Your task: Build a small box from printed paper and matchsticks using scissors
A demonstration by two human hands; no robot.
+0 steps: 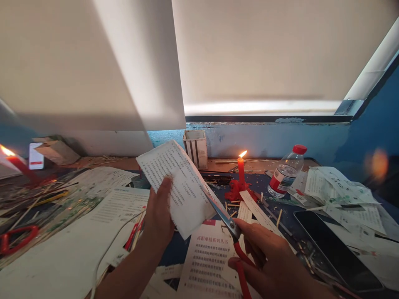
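Red-handled metal scissors point(232, 224), gripped by the right hand point(264, 251), meet folded white printed paper point(183, 187) pinched by the left hand point(160, 211) mid-frame; behind stand a striped white open-topped box point(195, 151) and, right of centre, a lit red candle point(241, 172) and a clear plastic bottle point(279, 181) part-filled with liquid point(287, 170).

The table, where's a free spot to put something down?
The widest bare patch is on the pale sheet, between the red loop handle and the white cable. A small speckled patch of blue table shows between the middle candle and bottle. It's crowded around the scissors, with a printed sheet and paper strips, and beside the black phone, with loose papers.
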